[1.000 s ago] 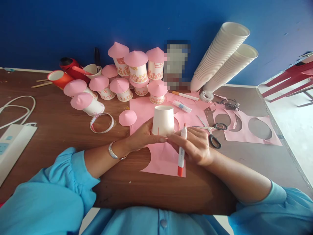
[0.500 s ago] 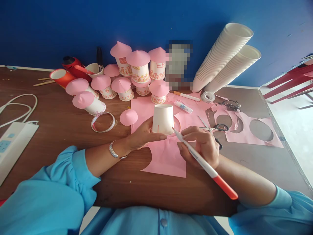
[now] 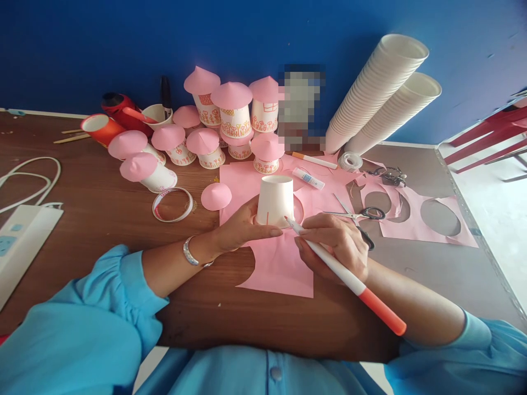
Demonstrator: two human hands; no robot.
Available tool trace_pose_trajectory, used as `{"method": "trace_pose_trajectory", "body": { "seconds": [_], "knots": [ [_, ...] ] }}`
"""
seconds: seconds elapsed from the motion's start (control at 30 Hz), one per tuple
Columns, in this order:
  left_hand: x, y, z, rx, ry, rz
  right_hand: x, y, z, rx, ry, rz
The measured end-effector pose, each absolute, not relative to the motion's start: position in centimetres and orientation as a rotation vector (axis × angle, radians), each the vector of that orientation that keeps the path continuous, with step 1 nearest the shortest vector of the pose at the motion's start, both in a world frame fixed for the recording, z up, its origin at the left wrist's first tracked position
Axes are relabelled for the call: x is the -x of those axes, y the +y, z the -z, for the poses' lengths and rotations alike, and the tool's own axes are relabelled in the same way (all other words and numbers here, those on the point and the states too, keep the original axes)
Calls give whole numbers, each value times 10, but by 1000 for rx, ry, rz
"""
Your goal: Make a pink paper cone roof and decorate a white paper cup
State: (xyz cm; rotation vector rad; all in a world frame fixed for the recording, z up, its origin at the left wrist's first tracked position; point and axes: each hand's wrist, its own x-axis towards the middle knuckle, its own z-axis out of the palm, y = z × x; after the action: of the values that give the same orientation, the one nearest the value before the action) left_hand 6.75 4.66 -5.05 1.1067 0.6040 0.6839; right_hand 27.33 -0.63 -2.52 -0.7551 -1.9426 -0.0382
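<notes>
My left hand (image 3: 242, 227) grips a white paper cup (image 3: 275, 197), held upside down, with the thumb along its lower rim. One short red-orange line stands low on the cup's side. In my right hand (image 3: 335, 244) is a white felt-tip pen (image 3: 340, 269) with a red-orange end, held like a writing tool. The pen's tip is at the lower right of the cup; whether it touches cannot be made out. Pink paper (image 3: 284, 269) lies beneath both hands. Behind the cup stands a decorated cup (image 3: 267, 164) with a pink cone roof.
Several pink-roofed cups (image 3: 233, 120) crowd the back left. Tall cup stacks (image 3: 370, 96) lean against the blue wall. Scissors (image 3: 373, 213), a glue stick (image 3: 308, 179) and a tape roll (image 3: 349, 161) lie to the right. A paper ring (image 3: 173, 204) and power strip (image 3: 24, 241) are left.
The pen's tip has shifted left and slightly down, from the cup's right edge to over its lower side. My left hand and the cup have hardly moved.
</notes>
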Motion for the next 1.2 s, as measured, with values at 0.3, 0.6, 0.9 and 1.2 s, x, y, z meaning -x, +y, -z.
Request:
{"method": "trace_pose_trajectory", "body": {
  "seconds": [0.3, 0.6, 0.9, 1.2],
  "knots": [
    [-68, 47, 51, -1119, 584, -699, -274, -6, 24, 761, -1961, 45],
    [-68, 46, 51, -1124, 611, -677, -274, -5, 23, 766, -1979, 51],
    [-67, 45, 51, -1125, 639, -667, -274, -6, 24, 777, -1977, 68],
    [-67, 46, 49, -1120, 641, -664, -275, -7, 24, 785, -1985, 57]
  ]
}}
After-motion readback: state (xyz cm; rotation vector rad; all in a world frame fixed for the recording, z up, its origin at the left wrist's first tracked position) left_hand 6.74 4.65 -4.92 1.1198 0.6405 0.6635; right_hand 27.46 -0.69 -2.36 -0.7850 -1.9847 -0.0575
